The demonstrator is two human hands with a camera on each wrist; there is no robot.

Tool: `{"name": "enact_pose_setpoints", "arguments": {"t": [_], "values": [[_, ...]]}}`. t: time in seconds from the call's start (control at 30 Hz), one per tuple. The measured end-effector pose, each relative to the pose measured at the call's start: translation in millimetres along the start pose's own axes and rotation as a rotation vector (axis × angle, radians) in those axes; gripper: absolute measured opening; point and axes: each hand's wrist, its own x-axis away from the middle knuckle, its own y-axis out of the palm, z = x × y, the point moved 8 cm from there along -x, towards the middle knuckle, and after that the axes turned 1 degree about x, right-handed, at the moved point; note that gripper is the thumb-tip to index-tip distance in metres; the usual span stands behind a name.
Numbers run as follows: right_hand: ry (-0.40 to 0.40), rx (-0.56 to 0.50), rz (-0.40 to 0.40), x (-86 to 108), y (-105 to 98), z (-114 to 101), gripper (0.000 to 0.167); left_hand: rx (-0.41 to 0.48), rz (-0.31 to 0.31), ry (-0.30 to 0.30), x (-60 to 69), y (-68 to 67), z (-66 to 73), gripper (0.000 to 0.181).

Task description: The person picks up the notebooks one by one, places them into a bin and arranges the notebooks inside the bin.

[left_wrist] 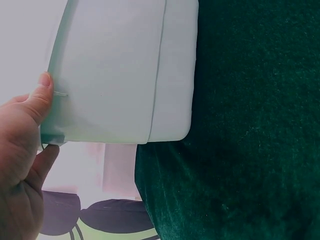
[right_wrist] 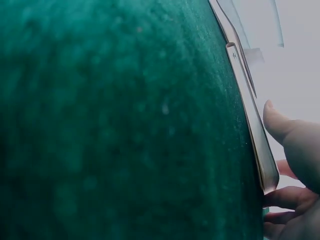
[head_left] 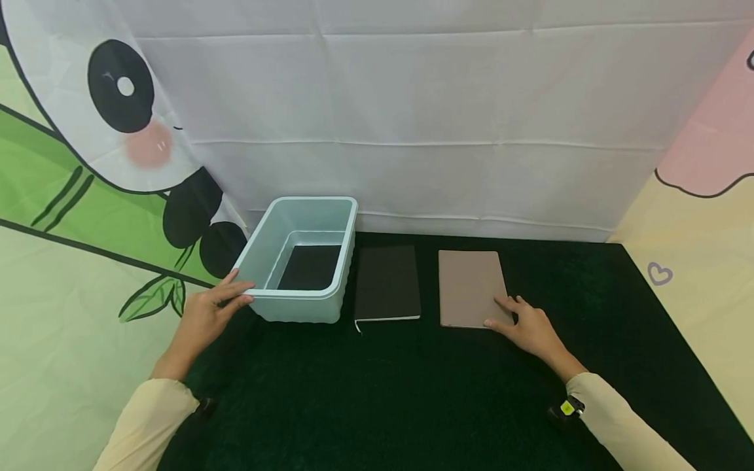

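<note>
My left hand [head_left: 211, 315] holds the near left corner of a pale blue-green plastic bin [head_left: 300, 306]. In the left wrist view the thumb presses on the outer wall of the bin [left_wrist: 110, 75], with another finger at the corner. A flat black rectangle [head_left: 309, 268] lies on the bin's floor; its kind is hard to tell. At the right, my right hand [head_left: 533, 330] touches the lower right part of a brown notebook [head_left: 471, 288], its thumb and fingers spread. Seen from the right wrist, the fingers meet the corner of the notebook [right_wrist: 255, 130].
Between the bin and the brown notebook lies a black notebook [head_left: 387, 284] with a white ribbon at its lower left corner. Dark green cloth [head_left: 377, 399] covers the table. A white curtain [head_left: 436, 118] hangs behind, and printed cloth [head_left: 76, 294] hangs on the left.
</note>
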Motion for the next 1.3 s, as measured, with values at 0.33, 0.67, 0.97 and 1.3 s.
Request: {"name": "enact_pose_setpoints", "arguments": {"t": [0.33,0.67,0.97,1.3], "values": [[0.003,0.01,0.01,-1.9,1.4,-3.0,0.079,-0.002,0.003,-0.004,0.4,-1.5,-0.7,0.033],[0.112,-0.062,0.047,-2.8,0.4,-7.2,0.073,0.001,-0.005,-0.004,0.9,-0.4,-3.7,0.032],[0.2,-0.176,0.051,-3.0,0.6,-3.6,0.07,0.009,0.007,0.011,1.5,-0.6,-3.0,0.032],[0.271,-0.478,-0.11,-8.2,-2.5,0.7,0.064,-0.007,0.025,0.031,0.9,0.0,1.9,0.032]]}}
